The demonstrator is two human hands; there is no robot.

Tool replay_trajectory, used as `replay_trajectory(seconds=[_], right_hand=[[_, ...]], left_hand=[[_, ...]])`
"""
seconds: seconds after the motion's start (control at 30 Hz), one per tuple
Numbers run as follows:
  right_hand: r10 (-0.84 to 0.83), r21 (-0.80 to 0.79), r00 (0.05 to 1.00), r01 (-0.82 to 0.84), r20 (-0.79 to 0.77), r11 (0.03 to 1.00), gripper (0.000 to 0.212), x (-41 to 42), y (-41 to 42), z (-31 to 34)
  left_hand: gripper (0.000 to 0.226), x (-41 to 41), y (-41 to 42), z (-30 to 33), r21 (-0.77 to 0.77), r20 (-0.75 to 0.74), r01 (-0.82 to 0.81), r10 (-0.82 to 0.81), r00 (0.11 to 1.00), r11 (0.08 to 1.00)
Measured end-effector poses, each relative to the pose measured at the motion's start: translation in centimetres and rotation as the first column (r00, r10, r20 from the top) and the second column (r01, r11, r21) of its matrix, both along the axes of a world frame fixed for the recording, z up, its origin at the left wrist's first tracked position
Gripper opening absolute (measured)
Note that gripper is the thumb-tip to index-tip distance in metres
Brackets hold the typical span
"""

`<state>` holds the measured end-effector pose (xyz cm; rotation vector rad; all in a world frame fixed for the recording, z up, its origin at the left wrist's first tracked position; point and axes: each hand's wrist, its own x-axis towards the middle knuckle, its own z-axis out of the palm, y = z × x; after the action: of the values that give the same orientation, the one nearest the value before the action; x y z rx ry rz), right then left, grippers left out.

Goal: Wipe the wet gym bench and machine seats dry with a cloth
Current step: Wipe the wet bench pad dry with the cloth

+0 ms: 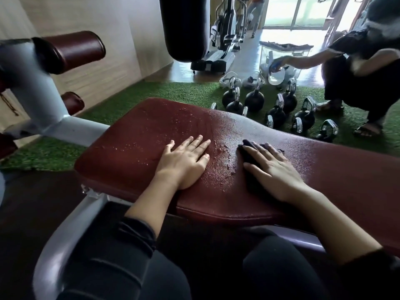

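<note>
A dark red padded bench point(134, 146) stretches across the middle of the view, its surface dotted with water drops, thickest between my hands. My left hand point(184, 161) lies flat on the pad with straight fingers and holds nothing. My right hand point(272, 169) presses a dark cloth point(249, 156) flat against the pad, fingers spread over it. Most of the cloth is hidden under that hand; its edges show at the fingertips and beside the thumb.
Grey bench frame point(52, 118) with red roller pads point(73, 50) rises at left. Several black kettlebells point(254, 100) stand on green turf beyond the bench. A crouching person point(363, 68) at right holds a spray bottle point(276, 75). A black punching bag point(186, 27) hangs behind.
</note>
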<state>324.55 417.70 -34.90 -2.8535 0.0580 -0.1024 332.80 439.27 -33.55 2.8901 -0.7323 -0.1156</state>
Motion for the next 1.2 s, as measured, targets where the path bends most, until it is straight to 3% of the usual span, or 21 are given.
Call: replay_trajectory(seconds=[0.2,0.33,0.5,0.63,0.8,0.93,1.07,1.2], right_hand=[[0.150,-0.040,0.973,-0.145,0.173,0.989,0.066,-2.5,7.6,-0.4],[0.278,-0.130,0.923,-0.252,0.267,0.959,0.051,-6.0,5.4,-1.4],[0.177,-0.067,0.973,-0.169,0.148,0.983,0.055,-5.1,-0.3,-0.8],[0.090,-0.022,0.993,-0.088,0.082,0.996,0.071,-1.8,2.2,-0.2],[0.337,-0.121,0.914,-0.317,0.227,0.941,0.051,-4.8,6.5,-1.1],[0.489,-0.230,0.849,-0.445,0.197,0.865,0.050,-7.1,2.7,-1.5],[0.404,-0.137,0.906,-0.388,0.126,0.912,0.050,-5.6,-0.5,-0.9],[0.267,-0.043,0.957,-0.264,0.114,0.964,0.054,-2.7,1.9,0.1]], left_hand=[[0.049,0.1,0.1,-0.2,-0.020,0.007,-0.001,0.001,1.000,1.000],[0.049,0.1,0.3,-0.3,-0.044,0.008,0.005,-0.005,1.000,0.999],[0.049,0.1,0.3,-0.1,-0.045,-0.001,0.010,-0.010,1.000,0.999],[0.049,0.1,0.2,-0.1,-0.043,0.001,0.003,-0.003,1.000,0.999],[0.049,0.2,0.3,-0.1,-0.050,-0.004,0.011,-0.012,1.000,0.999],[0.049,0.1,0.5,0.0,-0.064,-0.018,0.015,-0.016,1.000,0.998],[0.049,0.1,0.5,-0.1,-0.059,-0.016,0.016,-0.017,1.000,0.998],[0.049,0.1,0.3,-0.1,-0.064,-0.015,0.010,-0.011,1.000,0.998]])
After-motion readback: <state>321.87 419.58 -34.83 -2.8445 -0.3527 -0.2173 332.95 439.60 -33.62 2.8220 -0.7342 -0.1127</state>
